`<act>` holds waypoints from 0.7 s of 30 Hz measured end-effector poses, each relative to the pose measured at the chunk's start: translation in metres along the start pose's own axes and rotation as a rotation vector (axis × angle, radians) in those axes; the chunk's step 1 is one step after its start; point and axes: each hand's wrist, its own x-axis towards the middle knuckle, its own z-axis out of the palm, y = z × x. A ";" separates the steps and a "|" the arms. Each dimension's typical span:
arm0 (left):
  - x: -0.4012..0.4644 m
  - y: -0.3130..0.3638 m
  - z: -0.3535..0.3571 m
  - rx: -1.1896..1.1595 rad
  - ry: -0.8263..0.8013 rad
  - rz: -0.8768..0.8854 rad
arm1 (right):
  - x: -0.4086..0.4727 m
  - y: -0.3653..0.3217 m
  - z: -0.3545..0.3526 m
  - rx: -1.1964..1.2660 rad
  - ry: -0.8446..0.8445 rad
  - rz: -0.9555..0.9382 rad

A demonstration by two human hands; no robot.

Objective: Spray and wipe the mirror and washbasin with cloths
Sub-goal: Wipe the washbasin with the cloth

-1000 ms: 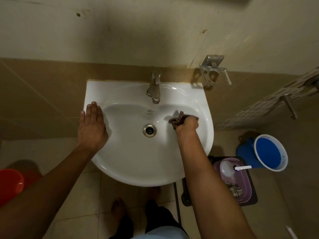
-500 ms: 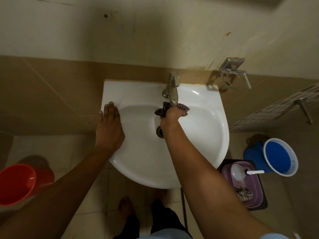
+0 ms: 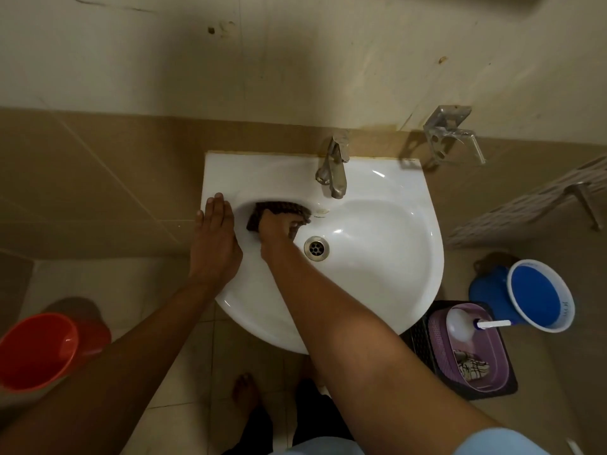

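Gripping a dark cloth (image 3: 279, 210) at ten o'clock of the washbasin (image 3: 387, 257) drain (image 3: 316, 248), right hand (image 3: 277, 231) fingers clamped; left hand (image 3: 215, 241) flat on rim, fingers together; overflow lettering unreadable.

A person leans over a white washbasin (image 3: 377, 274) fixed to a tan-tiled wall, the right hand (image 3: 279, 229) gripping a dark checked cloth (image 3: 279, 210) pressed against the bowl's upper left slope, near the drain (image 3: 316, 248) and left of the steel tap (image 3: 334, 167). The left hand (image 3: 215, 239) rests flat, fingers straight, on the basin's left rim just beside the cloth. On the floor stand a red bucket (image 3: 36, 351) at left, a blue bucket (image 3: 538, 295) at right, and a purple tub (image 3: 483, 349) holding a white brush and a patterned cloth, beside the person's bare feet
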 end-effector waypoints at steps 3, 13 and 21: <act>0.000 -0.003 -0.001 -0.060 -0.005 -0.001 | -0.016 0.038 0.003 -0.494 -0.040 -0.400; -0.001 -0.002 0.000 -0.042 0.018 0.007 | 0.048 0.071 -0.116 -1.515 -0.065 -0.814; 0.000 -0.002 0.002 0.004 0.013 0.017 | 0.009 0.089 -0.135 -1.524 0.041 -0.469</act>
